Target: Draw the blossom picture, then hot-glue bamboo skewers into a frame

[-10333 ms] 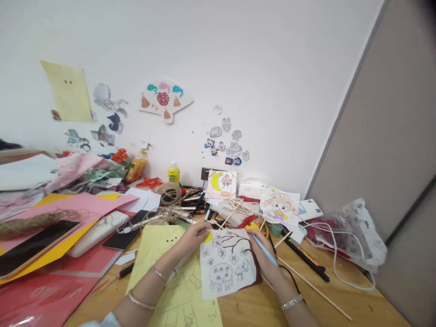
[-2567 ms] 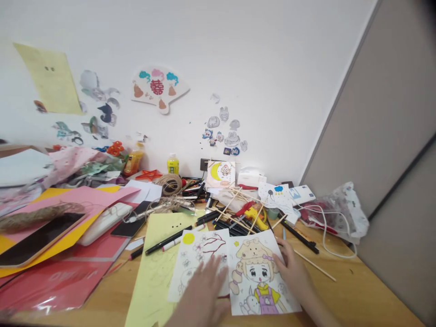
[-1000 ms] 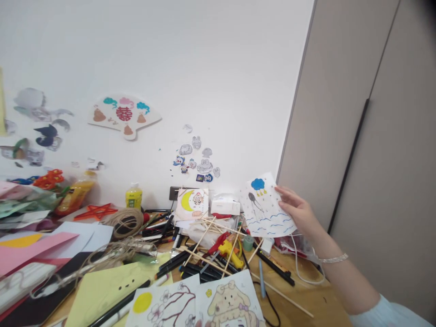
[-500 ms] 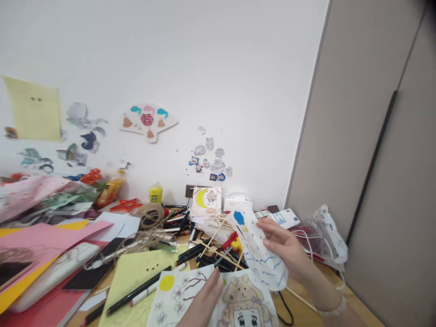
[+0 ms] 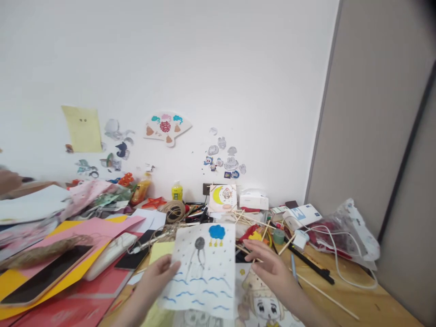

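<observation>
A white sheet with a drawing (image 5: 218,268), showing a blue cloud, yellow drops, a dark round shape and blue waves, stands tilted in front of me. Its left edge is pinched by my left hand (image 5: 160,272), thumb on the front. Close to the sheet's right edge is my right hand (image 5: 265,263), fingers spread and holding nothing. Beneath that hand lies a drawing of a big-eyed figure (image 5: 265,309), partly covered. Yellow paper (image 5: 153,313) shows behind my left forearm.
Wooden sticks (image 5: 327,293) and a black pen (image 5: 311,263) lie on the right. A white cable (image 5: 335,254) runs by a clear plastic bag (image 5: 354,227). At left are coloured papers, a phone (image 5: 44,274) and another person's hand (image 5: 8,180).
The drawn sheet has moved left and now faces me. My left hand has taken hold of it; my right hand has let go. The view has turned left.
</observation>
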`<state>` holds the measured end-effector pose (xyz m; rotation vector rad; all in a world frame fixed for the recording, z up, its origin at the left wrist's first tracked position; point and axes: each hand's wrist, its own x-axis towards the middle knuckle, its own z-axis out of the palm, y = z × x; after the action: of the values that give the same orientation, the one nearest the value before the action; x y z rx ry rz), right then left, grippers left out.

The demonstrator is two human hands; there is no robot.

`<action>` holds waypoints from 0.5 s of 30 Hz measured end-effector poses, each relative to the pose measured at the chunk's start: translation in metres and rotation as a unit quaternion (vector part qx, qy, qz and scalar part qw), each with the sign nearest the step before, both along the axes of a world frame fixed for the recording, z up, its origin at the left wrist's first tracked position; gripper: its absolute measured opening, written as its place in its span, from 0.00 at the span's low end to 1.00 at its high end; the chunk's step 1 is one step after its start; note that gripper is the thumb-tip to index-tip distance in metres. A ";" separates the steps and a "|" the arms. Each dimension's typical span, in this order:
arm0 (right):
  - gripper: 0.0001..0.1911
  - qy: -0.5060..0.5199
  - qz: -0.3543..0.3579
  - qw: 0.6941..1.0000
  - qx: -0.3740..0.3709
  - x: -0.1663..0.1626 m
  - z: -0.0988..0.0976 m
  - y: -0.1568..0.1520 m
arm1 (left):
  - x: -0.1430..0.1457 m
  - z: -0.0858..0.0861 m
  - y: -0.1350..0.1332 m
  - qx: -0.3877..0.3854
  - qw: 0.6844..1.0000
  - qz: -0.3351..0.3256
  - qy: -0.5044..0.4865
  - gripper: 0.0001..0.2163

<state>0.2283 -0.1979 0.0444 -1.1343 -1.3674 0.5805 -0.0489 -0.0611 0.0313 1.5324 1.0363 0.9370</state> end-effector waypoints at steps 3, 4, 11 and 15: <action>0.19 -0.094 -0.030 0.994 -0.043 -0.002 -0.013 -0.007 | -0.055 -0.008 0.031 0.107 0.978 0.060 0.168 0.15; 0.19 -0.132 -0.050 0.989 -0.053 0.002 -0.019 -0.009 | -0.070 -0.009 0.039 0.151 0.958 0.079 0.230 0.13; 0.19 -0.236 -0.130 0.958 -0.099 0.033 -0.063 -0.011 | -0.059 -0.009 0.022 0.360 0.754 0.144 0.530 0.21; 0.19 -0.253 -0.077 0.961 -0.082 0.028 -0.078 -0.018 | -0.011 -0.050 -0.015 0.423 0.767 -0.066 0.477 0.27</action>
<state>0.2561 -0.2157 -0.0337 -1.5839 -1.6627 0.2995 -0.0602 -0.0758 -0.0190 2.9944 1.1962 0.4671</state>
